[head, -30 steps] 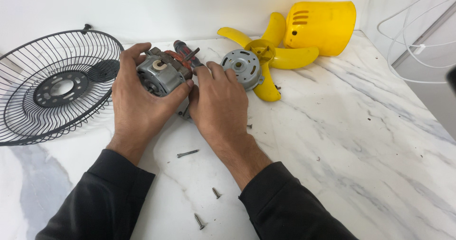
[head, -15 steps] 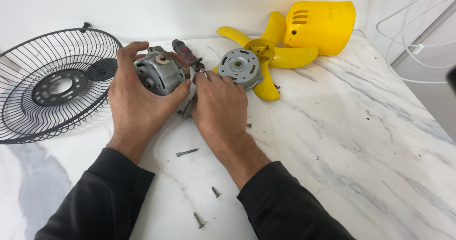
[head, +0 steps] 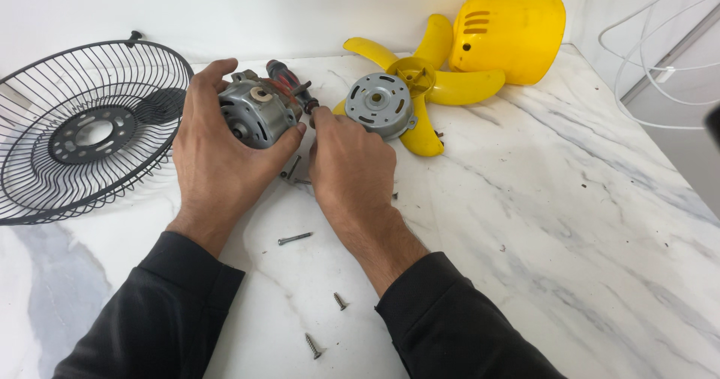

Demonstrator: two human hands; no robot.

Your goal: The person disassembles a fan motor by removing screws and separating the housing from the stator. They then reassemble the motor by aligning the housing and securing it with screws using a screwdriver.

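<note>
Left hand [head: 217,157] is wrapped around the fan motor [head: 259,112], a grey metal lump with copper windings showing, held just above the marble table [head: 570,221]. Right hand [head: 352,165] pinches something at its side, can't tell what. Round motor cover [head: 379,103], yellow blades [head: 427,86], black grille [head: 82,127] and loose screws [head: 294,238] lie around.

Against a second ago, the left hand [head: 217,154] now holds the grey fan motor [head: 259,112] raised off the marble and tipped so its round end faces up; the right hand [head: 351,165] no longer presses against the motor's side, only its fingertips [head: 319,116] meeting the red-handled screwdriver [head: 289,82] there.
</note>
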